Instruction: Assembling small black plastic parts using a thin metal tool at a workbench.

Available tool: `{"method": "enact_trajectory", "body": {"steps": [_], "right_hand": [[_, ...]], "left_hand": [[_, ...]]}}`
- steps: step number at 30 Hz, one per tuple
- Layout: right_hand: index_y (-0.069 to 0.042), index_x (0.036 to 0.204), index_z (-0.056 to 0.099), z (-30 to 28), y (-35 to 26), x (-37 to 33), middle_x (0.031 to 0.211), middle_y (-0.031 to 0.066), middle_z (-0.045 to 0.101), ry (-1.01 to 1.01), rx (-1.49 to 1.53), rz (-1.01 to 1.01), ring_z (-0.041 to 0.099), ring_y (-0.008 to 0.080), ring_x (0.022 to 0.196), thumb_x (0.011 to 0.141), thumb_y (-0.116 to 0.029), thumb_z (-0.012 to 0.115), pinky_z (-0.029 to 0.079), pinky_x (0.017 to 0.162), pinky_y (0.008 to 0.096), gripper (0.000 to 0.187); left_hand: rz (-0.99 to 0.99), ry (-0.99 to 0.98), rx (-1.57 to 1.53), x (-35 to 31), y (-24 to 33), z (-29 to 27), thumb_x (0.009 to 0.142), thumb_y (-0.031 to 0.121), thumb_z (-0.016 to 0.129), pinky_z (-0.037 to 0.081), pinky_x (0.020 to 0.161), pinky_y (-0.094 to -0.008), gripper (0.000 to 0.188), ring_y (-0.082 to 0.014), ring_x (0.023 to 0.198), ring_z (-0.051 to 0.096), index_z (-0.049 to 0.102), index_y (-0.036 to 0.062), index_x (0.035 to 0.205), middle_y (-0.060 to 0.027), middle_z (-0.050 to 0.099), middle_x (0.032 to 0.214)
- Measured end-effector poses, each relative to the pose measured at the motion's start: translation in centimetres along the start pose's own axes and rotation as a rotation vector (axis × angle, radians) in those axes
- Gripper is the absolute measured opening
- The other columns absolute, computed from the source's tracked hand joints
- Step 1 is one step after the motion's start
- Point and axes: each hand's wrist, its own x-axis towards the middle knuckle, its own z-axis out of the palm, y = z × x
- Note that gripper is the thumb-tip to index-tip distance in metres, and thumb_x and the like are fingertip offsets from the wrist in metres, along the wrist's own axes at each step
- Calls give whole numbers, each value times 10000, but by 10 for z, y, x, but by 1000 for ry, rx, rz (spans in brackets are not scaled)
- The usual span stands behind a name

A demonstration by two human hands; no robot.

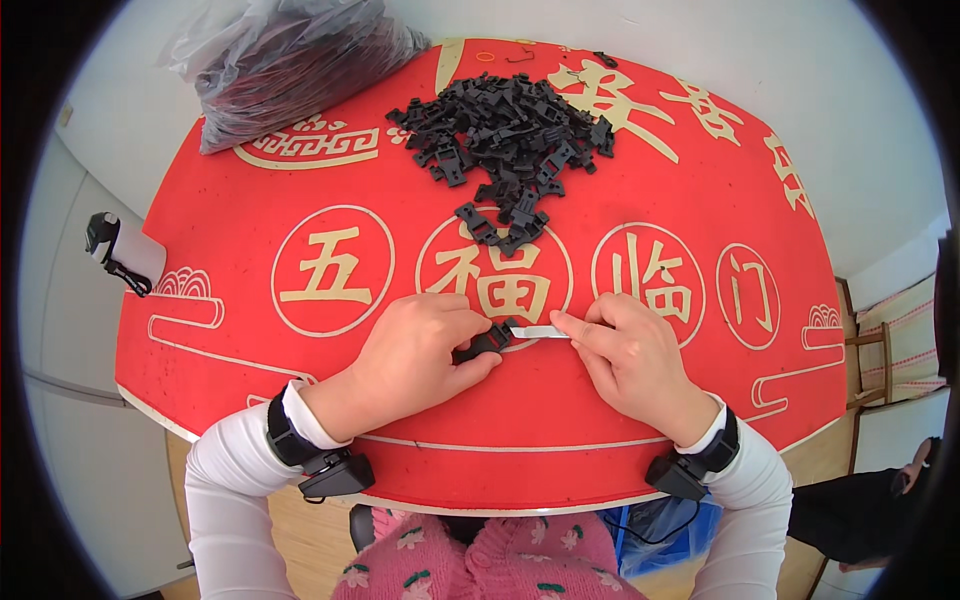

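Between the thumb and fingers of my left hand [425, 345] is a small black plastic part [484, 345], held just above the red mat. My right hand [635, 360] pinches a thin silver blade [538, 332], which looks like a utility knife blade. The blade lies level, and its left tip meets the right end of the black part. Beyond my hands a heap of similar black plastic parts [500, 125] is piled on the mat, with several loose pieces trailing toward me.
A red mat [220, 350] with gold writing covers the table. At the far left stands a clear plastic bag [300, 70] of dark pieces. A white bottle with a black lid [130, 250] is at the left edge. Below the table sits a blue bin [670, 535]. Another person's dark clothing [850, 510] shows at right.
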Motion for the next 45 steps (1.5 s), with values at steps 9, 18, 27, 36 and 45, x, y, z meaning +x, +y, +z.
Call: {"method": "enact_trajectory", "body": {"steps": [9, 18, 27, 36, 45], "right_hand": [[-76, 1087, 730, 0, -3, 1, 761, 57, 509, 46, -44, 28, 534, 199, 675, 808, -18, 689, 417, 548, 324, 287], [-73, 1091, 726, 0, 2, -1, 779, 56, 536, 40, 15, 47, 549, 202, 686, 801, -3, 671, 430, 561, 330, 304], [-71, 1106, 722, -1, -1, -1, 786, 56, 539, -4, 23, 29, 553, 204, 698, 802, 2, 660, 439, 583, 334, 318], [-38, 1128, 702, -2, 1, 0, 818, 81, 537, 97, -3, 38, 554, 207, 704, 806, 20, 645, 443, 589, 323, 331], [-8, 1210, 643, -6, -10, -4, 829, 99, 542, -76, 91, 49, 580, 223, 672, 816, 23, 630, 470, 566, 325, 395]], "left_hand": [[54, 46, 5, 0, -4, 3, 719, 105, 799, 486, 524, -297, 241, -187, 594, 605, 706, -13, 908, -68, 617, 690], [23, 29, -10, 0, -2, 2, 729, 139, 777, 502, 570, -344, 210, -225, 638, 617, 703, -1, 867, -83, 628, 691], [42, 49, 30, 0, -3, 3, 711, 138, 814, 480, 507, -295, 248, -174, 566, 604, 700, 0, 882, -55, 617, 641], [-21, 49, 10, -2, -1, 4, 704, 174, 828, 473, 496, -286, 267, -171, 529, 601, 697, 8, 867, -53, 618, 612], [-52, 50, 22, -2, -1, 3, 703, 192, 831, 471, 487, -279, 277, -162, 525, 609, 698, 10, 864, -46, 621, 598]]}}
